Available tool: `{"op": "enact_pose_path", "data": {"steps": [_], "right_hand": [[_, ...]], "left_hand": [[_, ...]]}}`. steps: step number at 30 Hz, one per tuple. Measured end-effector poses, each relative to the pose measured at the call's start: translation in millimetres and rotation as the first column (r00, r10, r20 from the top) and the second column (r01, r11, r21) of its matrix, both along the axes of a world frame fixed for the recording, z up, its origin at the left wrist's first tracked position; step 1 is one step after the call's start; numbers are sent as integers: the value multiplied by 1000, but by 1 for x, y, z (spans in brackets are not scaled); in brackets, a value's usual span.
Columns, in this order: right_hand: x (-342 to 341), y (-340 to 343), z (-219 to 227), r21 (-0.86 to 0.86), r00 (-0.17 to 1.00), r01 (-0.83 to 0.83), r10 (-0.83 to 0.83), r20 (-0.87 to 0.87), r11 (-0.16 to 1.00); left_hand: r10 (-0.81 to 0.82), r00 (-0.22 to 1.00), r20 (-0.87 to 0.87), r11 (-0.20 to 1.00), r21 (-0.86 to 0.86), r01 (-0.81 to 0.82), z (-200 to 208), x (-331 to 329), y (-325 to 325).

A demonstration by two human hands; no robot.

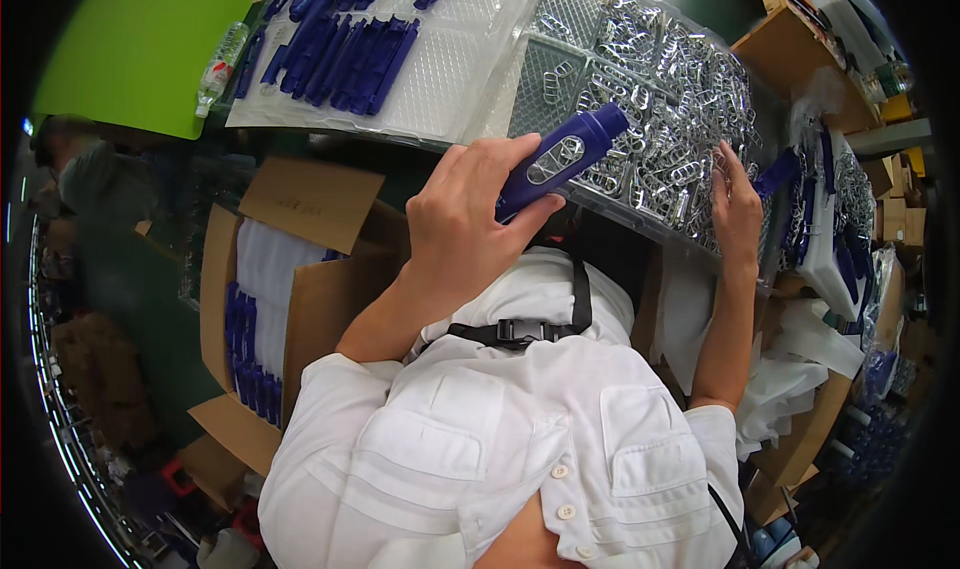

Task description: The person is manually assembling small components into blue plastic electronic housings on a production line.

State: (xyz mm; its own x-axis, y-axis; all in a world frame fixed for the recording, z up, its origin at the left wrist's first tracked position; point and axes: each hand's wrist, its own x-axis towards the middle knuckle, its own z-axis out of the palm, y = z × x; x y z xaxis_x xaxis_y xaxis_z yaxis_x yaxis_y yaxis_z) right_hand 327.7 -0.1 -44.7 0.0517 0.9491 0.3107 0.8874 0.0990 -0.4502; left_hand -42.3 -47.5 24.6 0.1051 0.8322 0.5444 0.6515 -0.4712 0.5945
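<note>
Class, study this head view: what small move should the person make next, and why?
Probably pinch one metal clip with the right hand: its fingers are at the pile in the clear tray, while the left hand holds a blue plastic casing beside it.

Clip tray point(530, 104) right, casing tray point(450, 69) left, open carton point(215, 304) nearer, below casing tray.
Metal clips point(690, 139) in clip tray, right hand point(737, 209) at their right; plastic casings point(380, 64) on casing tray; bottle point(220, 69) left of them.
</note>
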Motion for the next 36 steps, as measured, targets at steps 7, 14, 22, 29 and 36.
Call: {"op": "enact_pose_path", "data": {"steps": [7, 14, 22, 29, 36], "right_hand": [[-18, -5, 18, 190, 988, -128, 109, 107, 973], [-79, -34, 58, -75, 221, -463, 33, -975, 883], [-82, -24, 62, -30, 136, -241, 3, -991, 970], [-68, -14, 62, 3, 99, -295, 34, -995, 955], [-74, -4, 66, 19, 63, -297, 40, -997, 955]], "left_hand": [[9, 1000, -18, 998, -60, -10, 3, 22, -5], [-179, 984, 22, 969, -170, 180, 0, 60, 6], [-364, 853, 374, 807, -331, 490, -8, 76, 27], [-315, 801, 508, 698, -448, 558, -1, 81, 37], [-307, 830, 465, 743, -428, 514, 7, 77, 38]]}}
